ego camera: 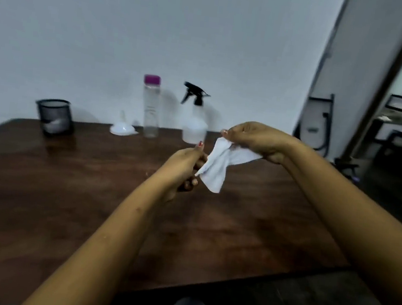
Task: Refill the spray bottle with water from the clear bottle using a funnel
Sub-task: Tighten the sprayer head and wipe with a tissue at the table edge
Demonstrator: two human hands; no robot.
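2 hands are raised above the table point(65, 187), and between them we hold a white cloth point(218, 167), crumpled and stretched on a slant. Our left hand point(185, 168) is the lower and nearer. Its thumb and fingers pinch the cloth's lower left edge, with the other fingers curled under. Our right hand point(254, 140) is higher and farther right, with its fingers curled down round the cloth's upper right end. A loose corner of the cloth hangs below the left hand's pinch, clear of the table.

None of the task's 3 things is in our hands. They stand in a row at the table's far edge, by the wall point(133, 31). The funnel point(122, 127) sits upside down, wide mouth on the wood and spout up, just left of the bottle point(150, 111). The bottle is upright with its pink cap on; blur keeps us from judging how full it is. Right of it, a little apart, the sprayer point(194, 126) stands upright with its black head on and the trigger to the left.

At the far left corner sits 1 black mesh cup point(53, 116) with something pale inside. Beyond the table on the right, a folded chair point(318, 125) leans upright.
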